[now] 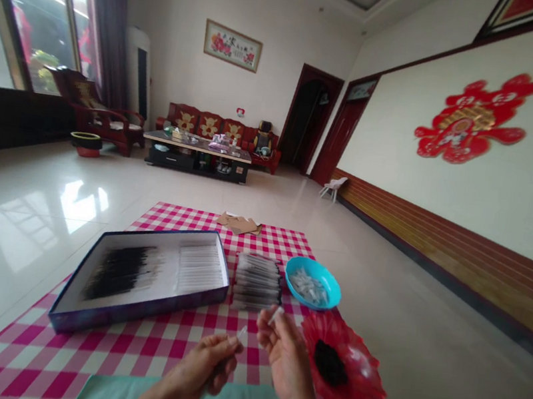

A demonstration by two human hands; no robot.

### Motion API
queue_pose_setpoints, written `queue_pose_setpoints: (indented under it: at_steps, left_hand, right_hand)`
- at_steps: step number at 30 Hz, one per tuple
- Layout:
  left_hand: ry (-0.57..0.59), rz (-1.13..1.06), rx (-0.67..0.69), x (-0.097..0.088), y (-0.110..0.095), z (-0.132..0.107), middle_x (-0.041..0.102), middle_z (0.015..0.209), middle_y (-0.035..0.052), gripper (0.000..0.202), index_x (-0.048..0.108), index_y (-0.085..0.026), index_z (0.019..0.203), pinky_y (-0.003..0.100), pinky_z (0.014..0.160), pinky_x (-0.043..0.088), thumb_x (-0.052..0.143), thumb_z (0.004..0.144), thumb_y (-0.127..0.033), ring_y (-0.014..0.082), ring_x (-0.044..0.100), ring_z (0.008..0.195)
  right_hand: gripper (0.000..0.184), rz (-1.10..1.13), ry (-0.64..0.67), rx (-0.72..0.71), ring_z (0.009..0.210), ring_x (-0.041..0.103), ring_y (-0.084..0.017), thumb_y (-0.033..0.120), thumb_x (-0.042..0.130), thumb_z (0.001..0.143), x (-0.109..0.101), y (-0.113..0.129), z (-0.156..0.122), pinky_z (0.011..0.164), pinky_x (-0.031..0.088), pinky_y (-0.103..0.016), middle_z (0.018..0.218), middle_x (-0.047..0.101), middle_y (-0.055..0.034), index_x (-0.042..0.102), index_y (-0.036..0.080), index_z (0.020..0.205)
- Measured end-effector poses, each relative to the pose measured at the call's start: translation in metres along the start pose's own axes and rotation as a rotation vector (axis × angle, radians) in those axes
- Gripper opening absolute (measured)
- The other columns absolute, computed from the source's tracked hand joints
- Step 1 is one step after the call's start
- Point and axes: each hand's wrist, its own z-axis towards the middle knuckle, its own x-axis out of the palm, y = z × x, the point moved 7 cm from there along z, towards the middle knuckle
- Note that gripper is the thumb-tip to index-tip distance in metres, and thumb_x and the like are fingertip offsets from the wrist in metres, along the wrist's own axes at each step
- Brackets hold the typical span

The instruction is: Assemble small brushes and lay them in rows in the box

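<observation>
My left hand point(207, 365) is closed in a pinch on a small clear tube-like piece point(241, 335) above the red-and-white checked cloth point(162, 345). My right hand point(285, 351) pinches another small clear piece point(276, 314) just to its right. The two hands are close together but apart. Ahead lies a stack of dark slim sticks point(257, 282), a blue bowl point(313, 281) of small clear pieces, and a red flower-shaped dish point(346, 367) with dark bits in its middle.
A shallow blue-edged box point(147, 278) with rows of dark and light sticks lies at left on the cloth. Brown paper pieces point(240, 223) lie at the cloth's far edge. Glossy tiled floor surrounds it; a coffee table point(197, 153) and sofa stand far back.
</observation>
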Motion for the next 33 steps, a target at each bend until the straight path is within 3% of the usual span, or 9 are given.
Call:
queue_pose_setpoints:
  at_steps: [4,9,11,16,20,24,29,33]
  left_hand:
    - [0.009,0.074,-0.024,-0.001,0.009,0.005,0.05,0.053,-0.0043,0.037,0.054,-0.014,0.074,0.017,0.033,0.018,0.064,0.073,-0.049,0.0027,0.035,0.035]
    - [-0.003,0.124,-0.055,-0.002,0.019,0.008,0.05,0.052,-0.005,0.041,0.051,-0.016,0.073,0.018,0.033,0.017,0.065,0.069,-0.054,0.0033,0.035,0.034]
    - [-0.006,0.135,-0.05,-0.002,0.02,0.009,0.05,0.052,-0.0051,0.041,0.051,-0.016,0.073,0.018,0.033,0.017,0.064,0.07,-0.055,0.0035,0.035,0.034]
    - [0.015,0.123,-0.035,0.001,0.015,0.009,0.051,0.052,-0.0045,0.036,0.049,-0.016,0.073,0.019,0.033,0.017,0.063,0.072,-0.05,0.0037,0.035,0.034]
    - [0.025,0.111,-0.014,0.002,0.011,0.009,0.052,0.053,-0.0037,0.032,0.051,-0.015,0.075,0.019,0.034,0.018,0.061,0.075,-0.045,0.0041,0.036,0.035]
    - [0.023,0.1,-0.021,0.002,0.012,0.01,0.052,0.052,-0.0036,0.03,0.052,-0.014,0.077,0.019,0.034,0.018,0.062,0.074,-0.042,0.0046,0.037,0.035]
    - [0.02,0.118,-0.006,0.008,0.014,0.013,0.051,0.052,-0.0033,0.03,0.054,-0.014,0.074,0.019,0.034,0.02,0.061,0.073,-0.043,0.0053,0.038,0.036]
    - [-0.005,0.264,0.065,0.007,-0.003,0.012,0.051,0.055,-0.0026,0.03,0.057,-0.013,0.07,0.02,0.039,0.026,0.062,0.071,-0.043,0.0064,0.042,0.042]
  right_hand:
    - [0.031,-0.358,0.006,-0.085,0.073,0.065,-0.017,0.04,0.072,0.07,-0.02,0.009,-0.001,0.059,0.048,-0.024,0.089,0.072,-0.0057,0.069,0.018,0.092]
    - [0.035,-0.851,-0.098,-0.209,0.057,0.061,-0.017,0.044,0.066,0.068,-0.052,0.059,0.036,0.051,0.045,-0.026,0.064,0.068,-0.0017,0.071,0.015,0.088]
    - [0.033,-0.9,-0.162,-0.251,0.058,0.062,-0.018,0.041,0.065,0.066,-0.064,0.08,0.063,0.054,0.045,-0.027,0.064,0.068,-0.0004,0.071,0.017,0.088]
    - [0.005,-1.034,-0.325,-0.304,0.068,0.065,-0.024,0.022,0.068,0.056,-0.084,0.123,0.124,0.066,0.045,-0.032,0.052,0.065,-0.0022,0.069,0.019,0.06]
    - [0.013,-1.073,-0.399,-0.327,0.09,0.063,-0.031,0.019,0.068,0.056,-0.086,0.14,0.139,0.077,0.044,-0.037,0.069,0.071,-0.0098,0.07,0.018,0.068]
    - [0.028,-1.059,-0.246,-0.348,0.083,0.066,-0.027,0.031,0.063,0.068,-0.059,0.114,0.106,0.072,0.047,-0.034,0.078,0.072,-0.0084,0.07,0.017,0.09]
    - [0.035,-0.922,0.149,-0.29,0.068,0.066,-0.022,0.044,0.058,0.078,-0.009,0.028,0.03,0.059,0.049,-0.028,0.074,0.072,-0.0055,0.069,0.017,0.097]
    - [0.036,-0.765,0.077,-0.306,0.073,0.067,-0.023,0.048,0.06,0.077,-0.014,-0.015,0.004,0.065,0.052,-0.029,0.081,0.073,-0.0079,0.071,0.017,0.09]
